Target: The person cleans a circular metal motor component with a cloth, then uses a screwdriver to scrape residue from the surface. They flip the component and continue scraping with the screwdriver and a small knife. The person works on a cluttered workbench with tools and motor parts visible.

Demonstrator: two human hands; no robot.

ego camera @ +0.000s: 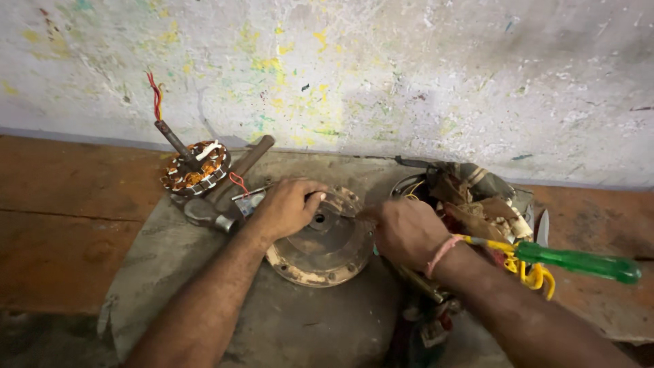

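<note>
A round, rusty metal motor cover (320, 255) lies on a grey mat (177, 252) on the floor. My left hand (286, 204) rests on the cover's top left rim, fingers curled over its hub. At the cover's right edge my right hand (405, 232) is closed, a pink thread around its wrist; what it grips is hidden. A screwdriver with a green handle (579, 262) lies across my right forearm.
A copper-wound stator (194, 169) on a shaft with red wires stands at the mat's back left, beside a hammer (235, 180). A heap of wires, rags and parts (477, 197) sits at right, with a knife blade (542, 228). A stained wall (381, 75) rises behind.
</note>
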